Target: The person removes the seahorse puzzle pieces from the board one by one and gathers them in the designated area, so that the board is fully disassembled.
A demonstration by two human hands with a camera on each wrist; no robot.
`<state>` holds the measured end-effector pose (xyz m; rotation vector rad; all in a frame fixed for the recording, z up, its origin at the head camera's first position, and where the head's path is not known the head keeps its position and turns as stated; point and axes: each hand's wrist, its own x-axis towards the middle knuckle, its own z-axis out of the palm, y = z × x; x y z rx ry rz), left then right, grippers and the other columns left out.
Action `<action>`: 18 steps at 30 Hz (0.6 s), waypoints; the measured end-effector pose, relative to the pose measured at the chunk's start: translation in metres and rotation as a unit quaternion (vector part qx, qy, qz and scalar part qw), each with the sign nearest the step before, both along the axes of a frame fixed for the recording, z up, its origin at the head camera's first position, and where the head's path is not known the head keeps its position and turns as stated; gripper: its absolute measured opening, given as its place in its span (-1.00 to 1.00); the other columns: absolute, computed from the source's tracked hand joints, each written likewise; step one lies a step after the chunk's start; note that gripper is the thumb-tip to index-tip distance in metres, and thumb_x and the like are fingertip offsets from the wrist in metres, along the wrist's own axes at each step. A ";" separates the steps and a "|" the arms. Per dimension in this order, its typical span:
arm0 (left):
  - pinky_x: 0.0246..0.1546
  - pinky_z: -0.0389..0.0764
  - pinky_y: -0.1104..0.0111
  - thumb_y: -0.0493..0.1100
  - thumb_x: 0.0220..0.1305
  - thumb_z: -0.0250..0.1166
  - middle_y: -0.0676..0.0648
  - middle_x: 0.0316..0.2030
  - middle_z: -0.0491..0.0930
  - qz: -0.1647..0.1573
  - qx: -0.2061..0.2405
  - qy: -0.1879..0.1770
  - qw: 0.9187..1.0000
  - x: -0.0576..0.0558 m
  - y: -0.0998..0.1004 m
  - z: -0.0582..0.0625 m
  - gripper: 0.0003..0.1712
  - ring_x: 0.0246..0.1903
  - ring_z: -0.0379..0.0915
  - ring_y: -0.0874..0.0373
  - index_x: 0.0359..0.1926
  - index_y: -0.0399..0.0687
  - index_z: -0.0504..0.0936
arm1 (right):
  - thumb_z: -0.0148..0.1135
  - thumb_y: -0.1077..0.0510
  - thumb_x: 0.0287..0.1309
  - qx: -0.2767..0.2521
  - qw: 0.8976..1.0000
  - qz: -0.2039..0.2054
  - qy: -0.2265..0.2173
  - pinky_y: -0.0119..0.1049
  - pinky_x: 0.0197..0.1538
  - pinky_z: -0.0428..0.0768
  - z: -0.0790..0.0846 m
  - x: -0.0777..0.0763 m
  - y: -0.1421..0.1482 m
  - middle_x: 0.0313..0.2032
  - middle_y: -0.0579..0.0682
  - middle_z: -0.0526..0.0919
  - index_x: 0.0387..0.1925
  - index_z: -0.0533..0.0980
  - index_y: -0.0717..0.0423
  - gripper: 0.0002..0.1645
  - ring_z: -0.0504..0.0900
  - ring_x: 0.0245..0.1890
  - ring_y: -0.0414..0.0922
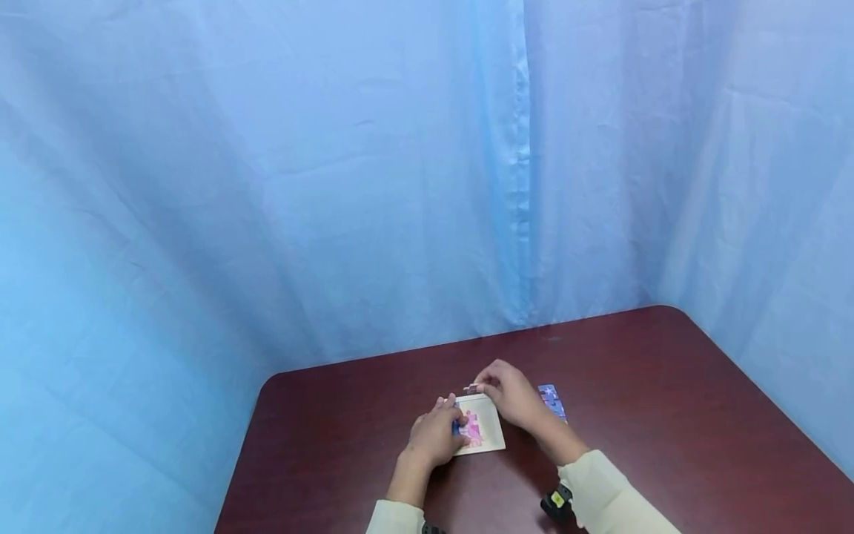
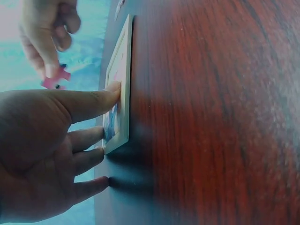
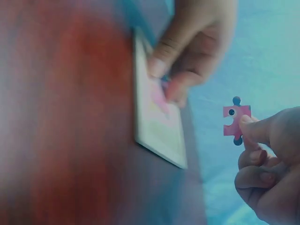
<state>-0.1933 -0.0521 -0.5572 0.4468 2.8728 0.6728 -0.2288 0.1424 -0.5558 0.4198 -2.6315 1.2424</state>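
Two hands work over a pale puzzle tray (image 1: pixel 490 434) on a dark red table (image 1: pixel 667 415) — the left hand (image 1: pixel 435 437) pressing straight fingers onto it, hiding its picture, the right hand (image 1: pixel 510 391) pinching a pink puzzle piece (image 3: pixel 236 120) just above — blue pieces (image 1: pixel 552 400) partly hidden behind.

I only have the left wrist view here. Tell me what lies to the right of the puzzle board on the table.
Observer: A blue jigsaw piece lies flat on the dark red wooden table, just right of the right hand.
Operator: Describe the piece that hand pinches.
Observer: In the right wrist view it is a pink jigsaw piece with dark blue knobs, in a fingertip grip, off the table.
Operator: Report where the left hand sits on the board.
Observer: The left hand covers the left side of the cream square puzzle board, beside pink and blue pieces already set in.
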 end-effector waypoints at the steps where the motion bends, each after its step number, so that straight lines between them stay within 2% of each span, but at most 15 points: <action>1: 0.43 0.44 -0.19 -0.07 0.27 0.53 -0.20 0.54 0.40 0.001 0.001 0.002 1.000 0.000 -0.001 0.001 -0.78 0.58 0.27 -0.17 -0.15 0.00 0.71 | 0.41 0.25 0.32 0.000 1.000 -0.003 -0.004 -0.32 -0.17 0.58 0.004 -0.001 0.002 -0.24 -0.07 0.65 -0.30 0.72 0.02 -0.92 0.54 -0.27 -0.20; 6: 0.46 0.39 -0.21 -0.07 0.27 0.52 -0.19 0.55 0.39 -0.002 0.002 -0.005 1.000 0.000 -0.005 0.002 -0.78 0.60 0.24 -0.17 -0.15 0.00 0.70 | 0.38 0.20 0.38 -0.002 0.998 -0.017 -0.053 -0.32 -0.17 0.55 0.014 -0.003 0.011 -0.18 -0.04 0.67 -0.25 0.73 -0.01 -0.94 0.52 -0.26 -0.20; 13: 0.48 0.35 -0.23 -0.06 0.30 0.50 -0.20 0.56 0.36 -0.007 0.010 -0.012 1.000 -0.001 -0.004 -0.001 -0.78 0.61 0.21 -0.18 -0.14 0.00 0.68 | 0.37 0.21 0.38 -0.020 0.995 -0.016 -0.096 -0.41 -0.26 0.54 0.007 -0.006 0.028 -0.19 -0.02 0.73 -0.20 0.73 0.03 -0.95 0.55 -0.32 -0.23; 18: 0.49 0.33 -0.25 -0.09 0.30 0.50 -0.21 0.57 0.35 -0.009 0.016 -0.011 1.000 -0.001 -0.005 -0.003 -0.79 0.61 0.20 -0.19 -0.18 -0.01 0.64 | 0.38 0.23 0.36 -0.027 0.993 -0.008 -0.112 -0.42 -0.29 0.56 0.004 -0.009 0.040 -0.29 -0.03 0.78 -0.20 0.74 0.07 -0.94 0.62 -0.35 -0.18</action>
